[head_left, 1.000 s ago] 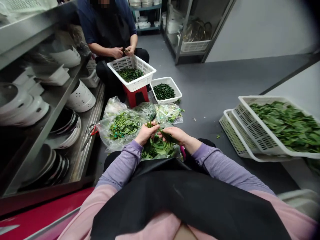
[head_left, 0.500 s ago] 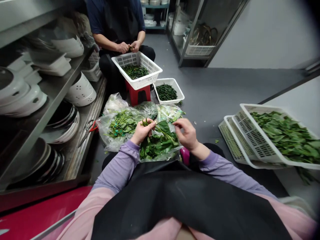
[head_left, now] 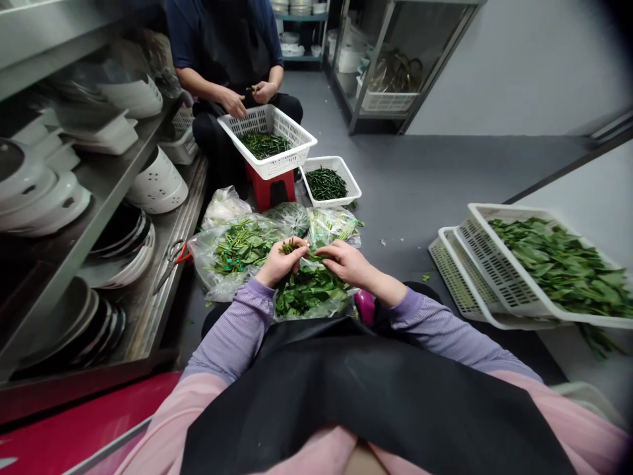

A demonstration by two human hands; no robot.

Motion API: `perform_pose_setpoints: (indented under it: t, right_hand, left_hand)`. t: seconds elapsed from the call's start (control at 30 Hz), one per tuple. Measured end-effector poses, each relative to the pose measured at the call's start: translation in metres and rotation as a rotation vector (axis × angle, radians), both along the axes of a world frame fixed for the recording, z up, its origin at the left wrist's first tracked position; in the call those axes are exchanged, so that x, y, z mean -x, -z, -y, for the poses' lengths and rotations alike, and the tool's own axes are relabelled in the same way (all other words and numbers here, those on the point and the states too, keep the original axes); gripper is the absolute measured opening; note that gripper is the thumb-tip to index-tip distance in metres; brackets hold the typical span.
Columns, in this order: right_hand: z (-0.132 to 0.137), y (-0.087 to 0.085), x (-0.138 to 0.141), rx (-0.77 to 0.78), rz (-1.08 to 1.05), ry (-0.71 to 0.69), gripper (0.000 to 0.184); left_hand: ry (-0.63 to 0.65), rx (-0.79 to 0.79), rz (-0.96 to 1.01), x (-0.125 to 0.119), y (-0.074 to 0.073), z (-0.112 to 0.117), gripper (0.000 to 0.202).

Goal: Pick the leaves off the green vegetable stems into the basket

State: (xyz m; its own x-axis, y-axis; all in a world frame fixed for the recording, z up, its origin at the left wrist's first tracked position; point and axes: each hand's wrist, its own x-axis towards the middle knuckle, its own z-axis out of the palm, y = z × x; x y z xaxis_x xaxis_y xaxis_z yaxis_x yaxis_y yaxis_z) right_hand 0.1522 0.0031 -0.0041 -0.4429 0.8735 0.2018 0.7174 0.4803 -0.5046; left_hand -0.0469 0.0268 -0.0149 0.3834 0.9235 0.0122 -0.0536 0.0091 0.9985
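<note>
The greens (head_left: pixel 306 297) I hold look matt and soft; their bag (head_left: pixel 341 305) is glossy clear plastic. My apron (head_left: pixel 370 396) is smooth black cloth, the shelf (head_left: pixel 163 310) brushed metal, the floor (head_left: pixel 425 171) matt grey.

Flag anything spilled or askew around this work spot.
Green scraps lie loose on the floor by the white baskets; the top basket sits tilted on the stack. The left hand and right hand hold greens normally.
</note>
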Motion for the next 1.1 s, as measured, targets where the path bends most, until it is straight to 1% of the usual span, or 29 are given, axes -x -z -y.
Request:
perform_pose_setpoints:
  t: [0.1, 0.17, 0.23, 0.3, 0.37, 0.4, 0.47, 0.53, 0.57, 0.6, 0.63, 0.67, 0.7, 0.73, 0.77, 0.8, 0.83, 0.87, 0.9, 0.93, 0.97, 1.0, 1.07, 1.1]
  right_hand:
    - [-0.001, -0.006, -0.007, -0.146, 0.129, 0.080, 0.017]
    - [0.001, -0.006, -0.010, -0.225, 0.157, 0.134, 0.015]
    - [0.004, -0.004, -0.011, -0.227, 0.062, 0.152, 0.016]
    - [0.008, 0.000, -0.011, -0.171, -0.142, 0.201, 0.015]
    - [0.011, 0.004, -0.010, -0.054, -0.429, 0.331, 0.010]
    - [0.012, 0.007, -0.009, 0.036, -0.599, 0.410, 0.010]
    - [0.013, 0.011, -0.009, 0.287, -0.952, 0.535, 0.014]
    - [0.012, 0.017, -0.010, 0.543, -1.235, 0.590, 0.018]
    - [0.011, 0.019, -0.012, 0.631, -1.328, 0.611, 0.019]
    - [0.010, 0.021, -0.014, 0.685, -1.384, 0.639, 0.020]
    - [0.010, 0.023, -0.017, 0.702, -1.407, 0.681, 0.020]
    - [0.010, 0.023, -0.020, 0.677, -1.399, 0.732, 0.019]
    - [0.010, 0.021, -0.023, 0.603, -1.357, 0.788, 0.017]
    - [0.011, 0.017, -0.027, 0.474, -1.280, 0.832, 0.014]
    - [0.012, 0.012, -0.029, 0.299, -1.169, 0.849, 0.012]
    - [0.012, 0.004, -0.031, 0.108, -1.026, 0.821, 0.012]
    - [0.012, -0.006, -0.031, -0.064, -0.861, 0.736, 0.014]
    - [0.011, -0.016, -0.029, -0.182, -0.686, 0.602, 0.015]
    - [0.008, -0.026, -0.026, -0.234, -0.514, 0.438, 0.015]
    - [0.004, -0.035, -0.021, -0.220, -0.360, 0.261, 0.014]
    - [-0.002, -0.042, -0.014, -0.167, -0.231, 0.106, 0.015]
    - [-0.008, -0.046, -0.008, -0.101, -0.137, -0.007, 0.016]
    - [-0.022, -0.048, 0.005, 0.087, -0.033, -0.153, 0.019]
    - [-0.027, -0.046, 0.010, 0.192, -0.014, -0.197, 0.021]
  left_hand:
    - [-0.013, -0.015, -0.038, 0.002, -0.002, 0.000, 0.029]
    - [-0.037, -0.037, -0.073, 0.002, -0.001, 0.000, 0.029]
    - [-0.082, -0.062, -0.085, 0.003, 0.000, 0.001, 0.028]
    - [-0.131, -0.085, -0.072, 0.003, 0.002, 0.001, 0.027]
    - [-0.156, -0.106, -0.062, 0.004, 0.003, 0.001, 0.027]
    - [-0.157, -0.116, -0.065, 0.004, 0.003, 0.001, 0.027]
    - [-0.146, -0.130, -0.074, 0.004, 0.002, 0.002, 0.027]
    - [-0.137, -0.136, -0.083, 0.004, 0.002, 0.002, 0.027]
    - [-0.137, -0.139, -0.086, 0.004, 0.001, 0.002, 0.026]
    - [-0.142, -0.141, -0.088, 0.004, 0.002, 0.002, 0.026]
    - [-0.150, -0.141, -0.087, 0.004, 0.002, 0.002, 0.026]
    - [-0.159, -0.139, -0.084, 0.005, 0.002, 0.001, 0.026]
    - [-0.169, -0.137, -0.079, 0.005, 0.002, 0.001, 0.025]
    - [-0.175, -0.134, -0.075, 0.006, 0.002, 0.001, 0.025]
    - [-0.177, -0.135, -0.073, 0.006, 0.002, 0.001, 0.025]
    - [-0.175, -0.138, -0.075, 0.006, 0.002, 0.001, 0.025]
    - [-0.169, -0.143, -0.078, 0.006, 0.001, 0.001, 0.025]
    - [-0.162, -0.147, -0.082, 0.005, 0.000, 0.002, 0.025]
    - [-0.155, -0.148, -0.082, 0.004, -0.001, 0.003, 0.024]
    - [-0.147, -0.143, -0.079, 0.003, -0.002, 0.004, 0.024]
    - [-0.138, -0.134, -0.073, 0.003, -0.004, 0.006, 0.024]
    - [-0.128, -0.124, -0.064, 0.002, -0.005, 0.007, 0.024]
    - [-0.111, -0.104, -0.050, 0.001, -0.007, 0.008, 0.024]
    - [-0.104, -0.096, -0.047, 0.000, -0.007, 0.008, 0.024]
